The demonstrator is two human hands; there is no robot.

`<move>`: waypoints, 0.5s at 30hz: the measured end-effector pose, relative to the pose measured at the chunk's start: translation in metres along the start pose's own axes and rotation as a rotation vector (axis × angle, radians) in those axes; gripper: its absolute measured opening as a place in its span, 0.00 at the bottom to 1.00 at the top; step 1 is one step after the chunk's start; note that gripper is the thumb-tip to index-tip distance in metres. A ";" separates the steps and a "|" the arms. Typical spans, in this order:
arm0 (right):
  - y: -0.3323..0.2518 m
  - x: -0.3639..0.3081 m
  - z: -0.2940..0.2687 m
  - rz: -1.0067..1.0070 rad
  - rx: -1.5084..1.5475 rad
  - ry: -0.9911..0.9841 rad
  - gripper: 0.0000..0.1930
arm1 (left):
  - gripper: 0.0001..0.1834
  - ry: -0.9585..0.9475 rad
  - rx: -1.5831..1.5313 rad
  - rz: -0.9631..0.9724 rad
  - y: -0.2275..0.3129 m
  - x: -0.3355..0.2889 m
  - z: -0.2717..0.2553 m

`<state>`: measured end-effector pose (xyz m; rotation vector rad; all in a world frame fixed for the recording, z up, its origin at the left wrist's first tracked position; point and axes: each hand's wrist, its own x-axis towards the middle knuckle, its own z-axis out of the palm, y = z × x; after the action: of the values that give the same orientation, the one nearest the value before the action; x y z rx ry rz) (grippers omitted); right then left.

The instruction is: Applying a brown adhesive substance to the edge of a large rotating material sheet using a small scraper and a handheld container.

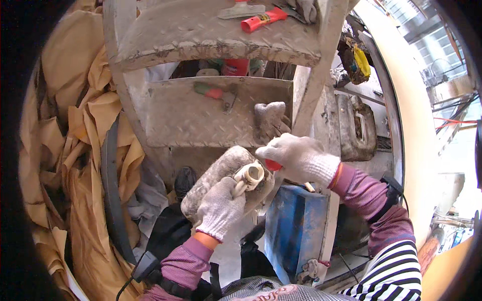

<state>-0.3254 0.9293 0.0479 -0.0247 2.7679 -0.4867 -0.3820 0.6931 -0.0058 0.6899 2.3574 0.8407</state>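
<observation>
A grimy white plastic jerrycan (211, 173) stands in front of me below the metal steps, its neck (254, 172) uncapped and facing up toward me. My left hand (222, 204), in a pale knitted glove, is closed around the can's handle beside the neck. Just to the right of the opening, my gloved right hand (303, 156) grips a red screw cap (272, 164), which is apart from the neck. The fingers partly cover the cap. What is inside the can cannot be made out.
Dirty metal steps (216, 115) rise ahead, with a grey glove (271, 119), a red-and-green-handled tool (208, 91), a red-handled tool (264, 20) and a scraper (241, 11) on them. Crumpled brown paper (85, 185) lies left. A blue box (286, 226) and another grimy jerrycan (354, 128) stand right.
</observation>
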 end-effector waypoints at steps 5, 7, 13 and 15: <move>-0.007 -0.003 0.020 0.004 0.381 0.058 0.27 | 0.07 0.009 0.015 0.014 0.003 -0.001 0.001; -0.010 0.001 0.021 -0.066 0.408 0.106 0.28 | 0.07 0.016 0.044 0.016 0.002 0.000 0.002; -0.028 0.008 0.017 -0.197 0.233 0.069 0.19 | 0.09 0.045 0.023 0.036 -0.004 0.002 0.006; -0.034 0.010 0.015 -0.194 0.104 0.055 0.17 | 0.09 0.038 0.038 0.041 -0.006 0.003 0.008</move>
<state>-0.3315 0.8920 0.0427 -0.2615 2.8038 -0.6900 -0.3811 0.6940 -0.0159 0.7464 2.4058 0.8350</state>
